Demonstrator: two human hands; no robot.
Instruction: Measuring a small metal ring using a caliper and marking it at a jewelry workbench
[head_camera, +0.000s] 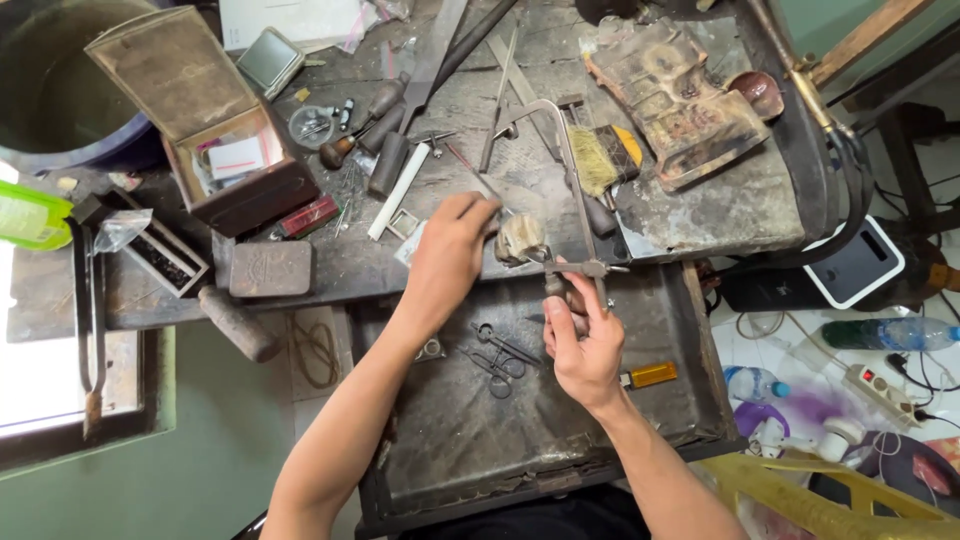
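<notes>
My right hand (583, 345) grips the wooden handle of a metal frame saw (566, 150), whose frame arches up over the bench. My left hand (450, 255) rests at the bench's front edge with fingertips pressed on something small by a worn wooden bench peg (520, 238); what it pinches is hidden. Below both hands lies a dark metal tray (440, 450) holding scissors-like pliers (497, 355) and an orange lighter (650, 375).
The worn wooden bench (700, 210) carries files (430, 70), a yellow-bristled brush (600, 158), an open wooden box (215, 140), a small slotted box (165, 255) and a wooden block (270, 268). A power strip (875, 383), bottles (890, 333) and cables lie on the floor at right.
</notes>
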